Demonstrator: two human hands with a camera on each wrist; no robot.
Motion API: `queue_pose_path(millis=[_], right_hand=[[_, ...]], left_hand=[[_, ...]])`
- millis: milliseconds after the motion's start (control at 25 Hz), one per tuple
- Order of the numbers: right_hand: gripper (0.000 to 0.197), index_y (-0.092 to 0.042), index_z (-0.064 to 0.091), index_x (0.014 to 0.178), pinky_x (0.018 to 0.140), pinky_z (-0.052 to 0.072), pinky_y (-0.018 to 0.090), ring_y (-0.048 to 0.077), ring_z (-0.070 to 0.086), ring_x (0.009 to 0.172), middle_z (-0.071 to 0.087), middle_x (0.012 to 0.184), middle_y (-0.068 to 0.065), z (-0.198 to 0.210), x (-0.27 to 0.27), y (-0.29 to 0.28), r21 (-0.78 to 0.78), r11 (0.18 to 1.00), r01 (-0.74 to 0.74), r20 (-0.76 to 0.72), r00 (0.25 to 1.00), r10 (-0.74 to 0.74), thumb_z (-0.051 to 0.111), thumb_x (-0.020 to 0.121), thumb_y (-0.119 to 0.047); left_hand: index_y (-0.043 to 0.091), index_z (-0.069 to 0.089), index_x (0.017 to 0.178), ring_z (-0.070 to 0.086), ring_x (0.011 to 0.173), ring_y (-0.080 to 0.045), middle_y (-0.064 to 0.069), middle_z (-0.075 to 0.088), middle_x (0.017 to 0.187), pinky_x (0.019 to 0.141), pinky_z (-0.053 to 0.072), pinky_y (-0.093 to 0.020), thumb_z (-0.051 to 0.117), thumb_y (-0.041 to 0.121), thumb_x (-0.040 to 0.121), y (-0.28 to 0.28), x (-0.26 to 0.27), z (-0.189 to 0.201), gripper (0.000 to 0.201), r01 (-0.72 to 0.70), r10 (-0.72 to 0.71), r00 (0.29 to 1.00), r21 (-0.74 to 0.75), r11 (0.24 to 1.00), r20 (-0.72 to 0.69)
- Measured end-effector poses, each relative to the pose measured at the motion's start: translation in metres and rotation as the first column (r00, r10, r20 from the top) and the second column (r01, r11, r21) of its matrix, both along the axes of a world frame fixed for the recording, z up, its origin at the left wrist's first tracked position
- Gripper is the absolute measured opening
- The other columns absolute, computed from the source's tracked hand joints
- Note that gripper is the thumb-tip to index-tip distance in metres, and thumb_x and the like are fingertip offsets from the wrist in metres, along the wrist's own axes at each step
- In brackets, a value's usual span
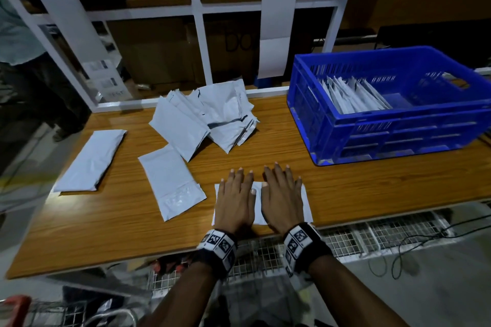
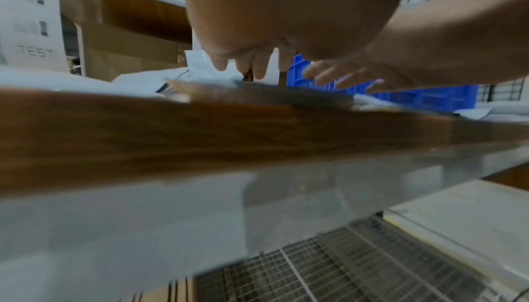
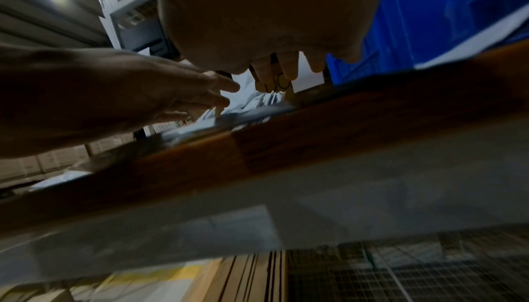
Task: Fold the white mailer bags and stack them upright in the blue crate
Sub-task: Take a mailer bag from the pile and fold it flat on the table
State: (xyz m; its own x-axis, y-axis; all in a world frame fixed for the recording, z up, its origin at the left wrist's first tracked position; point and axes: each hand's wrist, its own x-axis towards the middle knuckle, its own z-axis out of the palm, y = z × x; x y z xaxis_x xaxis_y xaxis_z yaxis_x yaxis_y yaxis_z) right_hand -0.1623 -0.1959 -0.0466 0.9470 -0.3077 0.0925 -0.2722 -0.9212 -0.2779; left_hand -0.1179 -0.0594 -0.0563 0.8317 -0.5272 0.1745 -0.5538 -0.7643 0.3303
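A folded white mailer bag [image 1: 258, 207] lies near the front edge of the wooden table [image 1: 358, 180]. My left hand [image 1: 235, 194] and right hand [image 1: 282, 191] press flat on it side by side, fingers straight. A loose pile of unfolded mailer bags [image 1: 210, 117] sits at the table's back middle. One bag [image 1: 171, 180] lies flat left of my hands, another bag [image 1: 91, 160] further left. The blue crate [image 1: 393, 103] stands at the right, with several folded bags [image 1: 350, 95] leaning upright in its left part. In the wrist views my left hand [image 2: 246, 67] and right hand [image 3: 286, 69] show from below the table edge.
A white shelf frame [image 1: 198, 24] with hanging paper strips [image 1: 277, 21] rises behind the table, cardboard boxes [image 1: 159, 53] behind it. A wire mesh rack [image 1: 345, 239] and cables [image 1: 414, 244] lie below the front edge. A person [image 1: 18, 34] stands at the far left.
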Motion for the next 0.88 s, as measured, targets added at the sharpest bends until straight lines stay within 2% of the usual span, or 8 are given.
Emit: queue_pose_path(millis=[80,160,280,480,600,680,760,880], right_hand=[[0.057,-0.023,0.034,0.153,0.118,0.022,0.060,0.033,0.020,0.151,0.026,0.163,0.007,-0.008,0.006,-0.001,-0.015,1.000,0.003,-0.020,1.000,-0.003,0.019,0.100,-0.038],[0.061,-0.024,0.040,0.150,0.116,0.026,0.060,0.033,0.028,0.148,0.033,0.161,0.007,-0.022,0.005,-0.003,-0.047,0.999,0.006,-0.042,0.999,-0.008,0.016,0.097,-0.039],[0.055,-0.029,0.045,0.149,0.117,0.025,0.057,0.031,0.032,0.147,0.038,0.158,0.004,-0.037,0.003,-0.007,-0.070,0.997,0.024,0.015,1.000,-0.023,0.027,0.098,-0.040],[0.053,-0.032,0.044,0.149,0.118,0.018,0.060,0.035,0.027,0.149,0.036,0.160,0.005,-0.043,0.008,-0.008,-0.096,0.994,0.045,0.073,0.997,-0.038,0.040,0.097,-0.040],[0.055,-0.034,0.044,0.149,0.117,0.017,0.063,0.037,0.028,0.148,0.036,0.160,0.004,-0.040,0.014,-0.008,-0.087,0.995,0.050,0.036,0.998,-0.047,0.036,0.095,-0.042],[0.058,-0.036,0.041,0.150,0.116,0.017,0.065,0.038,0.027,0.148,0.034,0.160,0.003,-0.038,0.015,-0.012,-0.074,0.996,0.039,-0.012,0.999,-0.040,0.032,0.093,-0.044],[0.058,-0.034,0.041,0.150,0.115,0.018,0.067,0.039,0.028,0.147,0.035,0.160,0.002,-0.036,0.015,-0.015,-0.068,0.998,0.011,-0.034,0.999,-0.013,0.028,0.094,-0.044],[0.060,-0.026,0.045,0.147,0.116,0.021,0.064,0.034,0.033,0.146,0.042,0.156,0.002,-0.026,0.013,-0.014,-0.043,0.999,0.001,0.002,1.000,-0.001,0.021,0.094,-0.040]], left_hand=[[0.018,0.045,0.150,0.031,0.149,-0.033,-0.011,0.042,0.156,0.119,0.025,-0.054,0.021,0.036,0.102,-0.005,0.003,-0.009,0.057,0.044,-0.042,0.998,0.050,0.998,-0.037],[0.020,0.051,0.146,0.039,0.144,-0.031,-0.009,0.049,0.151,0.115,0.032,-0.055,0.027,0.034,0.099,-0.005,0.006,-0.019,0.054,0.075,-0.070,0.997,0.120,0.990,-0.046],[0.021,0.058,0.139,0.047,0.139,-0.034,-0.007,0.054,0.147,0.109,0.039,-0.057,0.035,0.031,0.095,-0.004,0.012,-0.030,0.051,0.089,-0.086,0.996,0.144,0.986,-0.027],[0.024,0.044,0.150,0.034,0.147,-0.033,-0.005,0.040,0.158,0.116,0.028,-0.056,0.052,0.027,0.097,-0.010,0.015,-0.032,0.054,0.065,-0.058,0.997,0.174,0.983,-0.045],[0.026,0.038,0.153,0.028,0.150,-0.031,-0.003,0.033,0.162,0.118,0.024,-0.054,0.042,0.032,0.100,-0.011,0.019,-0.032,0.053,0.038,-0.025,0.997,0.192,0.981,-0.069],[0.027,0.035,0.155,0.024,0.152,-0.029,-0.002,0.029,0.164,0.120,0.021,-0.052,0.018,0.039,0.099,-0.012,0.019,-0.028,0.060,0.041,-0.022,0.995,0.204,0.978,-0.098],[0.024,0.033,0.156,0.020,0.153,-0.026,-0.002,0.027,0.164,0.122,0.018,-0.048,0.005,0.042,0.095,-0.011,0.018,-0.023,0.069,0.051,-0.029,0.992,0.169,0.984,-0.126],[0.017,0.045,0.146,0.035,0.145,-0.027,-0.005,0.044,0.154,0.115,0.030,-0.049,0.034,0.027,0.100,-0.006,0.008,-0.013,0.049,0.031,-0.034,0.999,-0.073,0.997,-0.034]])
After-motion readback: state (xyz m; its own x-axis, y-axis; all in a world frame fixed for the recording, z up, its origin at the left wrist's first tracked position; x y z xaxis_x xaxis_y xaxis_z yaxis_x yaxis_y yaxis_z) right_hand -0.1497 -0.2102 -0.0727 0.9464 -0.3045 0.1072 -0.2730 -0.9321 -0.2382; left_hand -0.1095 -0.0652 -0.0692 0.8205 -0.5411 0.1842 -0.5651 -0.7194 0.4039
